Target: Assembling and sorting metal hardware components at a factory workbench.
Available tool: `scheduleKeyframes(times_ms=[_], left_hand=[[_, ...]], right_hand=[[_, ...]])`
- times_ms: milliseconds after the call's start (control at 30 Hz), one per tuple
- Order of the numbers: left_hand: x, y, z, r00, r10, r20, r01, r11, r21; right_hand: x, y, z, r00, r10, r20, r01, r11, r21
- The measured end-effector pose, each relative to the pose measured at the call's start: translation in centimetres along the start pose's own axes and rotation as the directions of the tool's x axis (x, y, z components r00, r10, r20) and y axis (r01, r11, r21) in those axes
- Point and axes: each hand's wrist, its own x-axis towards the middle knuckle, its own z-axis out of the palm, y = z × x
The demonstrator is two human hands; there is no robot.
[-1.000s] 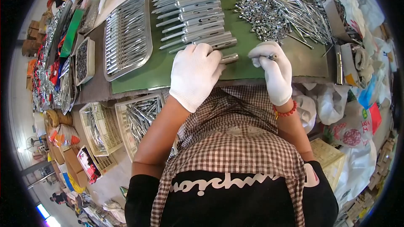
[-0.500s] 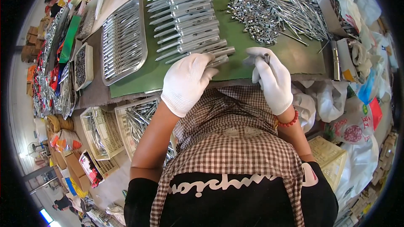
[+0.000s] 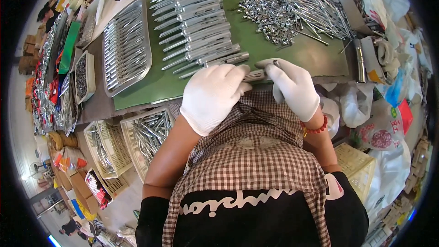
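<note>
One metal tube, probably stiff, light and slippery, calling for a hold around its barrel; is lying between the left hand, clasping it, and the right hand, touching its right end while pinching a small metal piece. Beyond, similar tubes are lying in a row.

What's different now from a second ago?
The two hands have come together: the gap between the right hand and the left hand has closed, and the right fingertips are now at the end of the metal tube in the left. Nothing was visibly let go. The metal tray and pile of small parts look unchanged.
</note>
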Motion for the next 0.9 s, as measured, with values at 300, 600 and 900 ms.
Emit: scheduleKeyframes(times_ms=[300,600,900], left_hand=[[-0.4,-0.2,0.4,0.998,-0.001,0.055,0.002,1.0,-0.015],[0.9,1.7,0.4,0.993,0.048,0.107,-0.051,0.998,0.034],[0.7,1.2,0.7,0.999,0.0,0.044,0.001,1.0,-0.023]], right_hand=[[0.3,1.6,-0.7,1.0,0.013,0.001,-0.013,0.999,-0.045],[-0.3,1.2,-1.7,0.992,0.123,0.033,-0.126,0.982,0.138],[-0.8,1.9,-2.2,0.998,0.054,-0.012,-0.054,0.998,-0.01]])
